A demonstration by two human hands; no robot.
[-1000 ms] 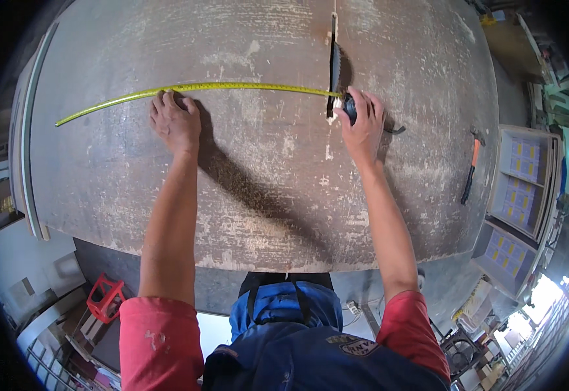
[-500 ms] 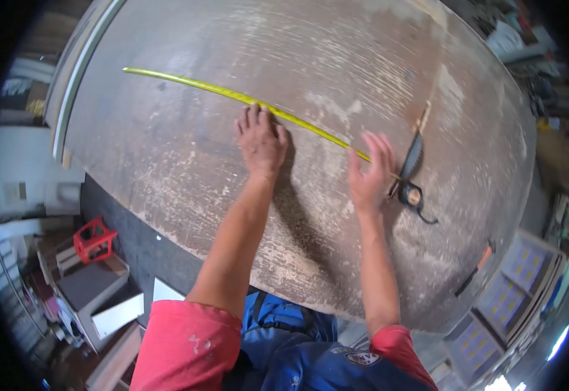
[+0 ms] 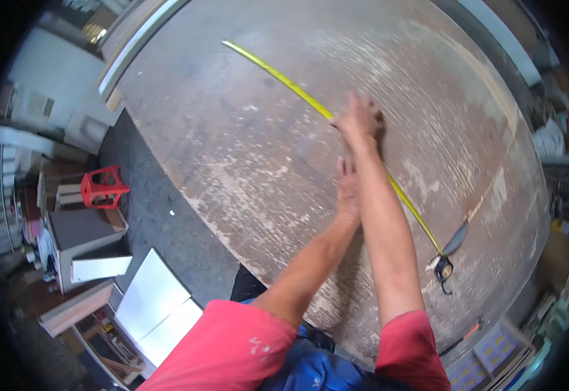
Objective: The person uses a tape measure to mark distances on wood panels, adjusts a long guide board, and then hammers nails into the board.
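A yellow tape measure blade (image 3: 278, 77) lies stretched slantwise across a worn brown tabletop (image 3: 252, 182). Its black case (image 3: 443, 268) rests at the right end, next to a curved saw blade (image 3: 456, 238). Over the middle of the blade is my right hand (image 3: 359, 118), fingers apart and thumb by the tape's edge; the hand and forearm hide part of the tape. Just nearer to me, my left hand (image 3: 348, 192) has its fingers stretched out, off the tape and partly covered by my right forearm.
An orange-and-black handled tool (image 3: 464, 335) lies at the table's near right edge. On the floor to the left stand a red plastic stool (image 3: 103, 187), a grey-topped cabinet (image 3: 82, 228) and white panels (image 3: 154, 306). A long pale strip (image 3: 138, 49) runs along the far left edge.
My right hand has moved from near the tape case to the middle of the blade. My left hand has come off the tape, now beside my right forearm. The view has shifted left.
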